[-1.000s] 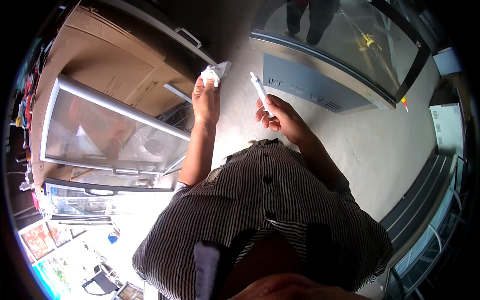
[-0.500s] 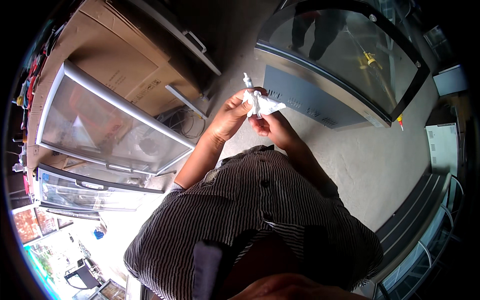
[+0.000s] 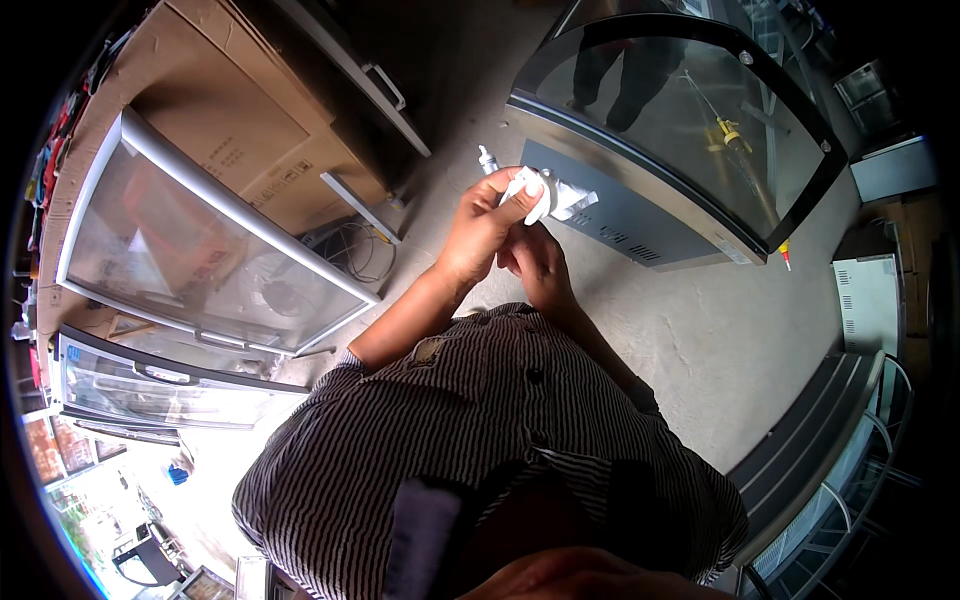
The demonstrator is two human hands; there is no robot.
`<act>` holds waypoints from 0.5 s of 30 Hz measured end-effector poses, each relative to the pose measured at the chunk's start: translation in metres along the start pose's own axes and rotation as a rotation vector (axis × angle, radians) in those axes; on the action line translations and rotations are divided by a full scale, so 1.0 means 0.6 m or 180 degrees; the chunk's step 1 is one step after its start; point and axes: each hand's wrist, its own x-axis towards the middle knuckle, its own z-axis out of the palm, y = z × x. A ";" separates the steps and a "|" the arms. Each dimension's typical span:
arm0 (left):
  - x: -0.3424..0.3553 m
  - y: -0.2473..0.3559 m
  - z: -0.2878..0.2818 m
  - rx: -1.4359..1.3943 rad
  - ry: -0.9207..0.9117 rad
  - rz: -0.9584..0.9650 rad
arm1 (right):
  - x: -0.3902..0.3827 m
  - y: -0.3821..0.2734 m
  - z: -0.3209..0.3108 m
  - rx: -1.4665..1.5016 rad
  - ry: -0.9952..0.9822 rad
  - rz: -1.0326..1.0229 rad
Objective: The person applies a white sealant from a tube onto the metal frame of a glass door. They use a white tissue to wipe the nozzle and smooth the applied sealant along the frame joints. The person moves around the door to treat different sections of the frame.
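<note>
In front of my chest, my left hand is closed on a crumpled white tissue, with the thumb pressed on it. A small whitish tube with a narrow nozzle sticks out above the fingers of the same hand; the rest of it is hidden by the hand. My right hand sits just below and to the right, against the left one. Its fingers are curled, and what they grip is hidden.
Ahead on the right stands a display cabinet with a curved glass side panel. A yellow caulking gun lies along that glass. On the left are framed glass doors and large cardboard boxes. A thin cable coils on the floor.
My left thumb and the tissue have shifted slightly right. The tissue is now folded tighter under the thumb. My right hand has drawn in beneath the left, and the nozzle leans a little left.
</note>
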 end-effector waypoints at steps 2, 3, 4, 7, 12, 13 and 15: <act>-0.005 0.003 -0.001 0.0047 -0.0049 0.0074 | -0.007 0.017 0.011 0.0147 0.0173 -0.0066; -0.004 -0.002 0.005 0.0103 0.0056 0.0175 | -0.009 0.025 0.016 0.0170 0.0278 -0.0171; -0.004 -0.007 0.012 0.0158 0.0162 0.0276 | -0.011 0.027 0.015 0.0010 0.0320 -0.0305; -0.005 -0.014 0.019 0.0044 0.0210 0.0411 | -0.016 0.025 0.018 -0.0327 0.0417 -0.0575; -0.011 -0.018 0.016 -0.0101 0.0318 0.0514 | -0.021 0.035 0.019 -0.0941 0.0489 -0.0973; -0.006 -0.023 0.009 -0.0173 0.0319 0.0544 | -0.021 0.031 0.021 -0.0902 0.0469 -0.0938; -0.004 -0.024 0.005 -0.0256 0.0339 0.0596 | -0.023 0.023 0.025 -0.0825 0.0438 -0.0861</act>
